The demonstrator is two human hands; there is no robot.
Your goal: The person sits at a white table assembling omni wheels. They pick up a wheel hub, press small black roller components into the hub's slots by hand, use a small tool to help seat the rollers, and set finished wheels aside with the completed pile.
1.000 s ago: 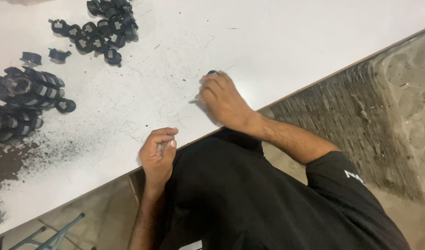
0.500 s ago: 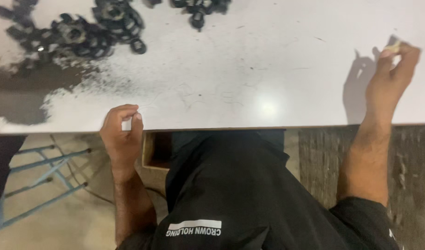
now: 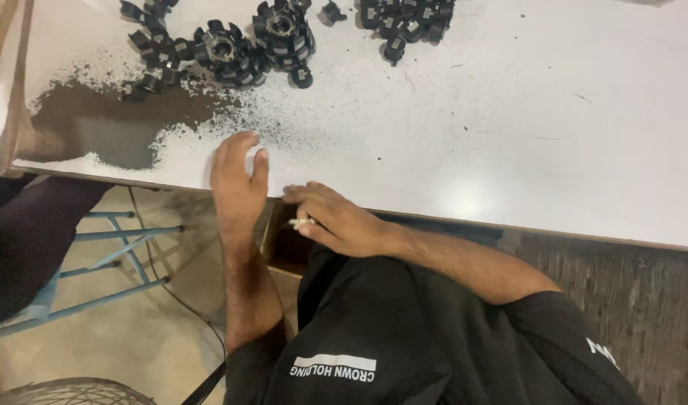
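Note:
My left hand [image 3: 237,186] lies flat on the near edge of the white table [image 3: 524,127], fingers stretched out and nothing visible in it. My right hand [image 3: 335,221] sits just beside it at the table's edge, fingers pinched on a small pale piece [image 3: 302,223] above a brown box [image 3: 282,251] under the table. Heaps of black ring-shaped plastic parts [image 3: 231,49] lie on the far side of the table, well beyond both hands.
A dark patch of powder [image 3: 111,124] spreads over the table's left part. More black parts [image 3: 404,19] lie at the top middle. A blue metal stool frame [image 3: 96,251] and a person's dark clothing [image 3: 21,240] are at the left.
My right hand has come back from the far right of the table to the near edge beside my left hand. My left hand has flattened onto the table. The view has shifted.

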